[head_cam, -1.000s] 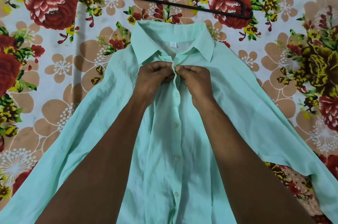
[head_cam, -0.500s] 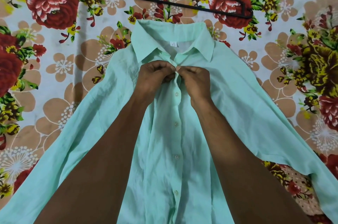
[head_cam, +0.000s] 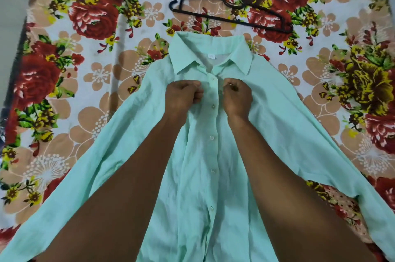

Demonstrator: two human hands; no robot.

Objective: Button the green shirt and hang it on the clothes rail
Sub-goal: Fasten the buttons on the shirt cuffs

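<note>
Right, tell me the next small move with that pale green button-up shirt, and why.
Probably reach for the black plastic hanger lying on the floral sheet just beyond the collar. Every button in view on the pale green button-up shirt looks fastened, and the left hand and right hand sit apart, either side of the placket.

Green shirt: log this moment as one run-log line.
shirt: flat, buttoned | left hand, right hand: fists either side of placket | hanger: unused
</note>
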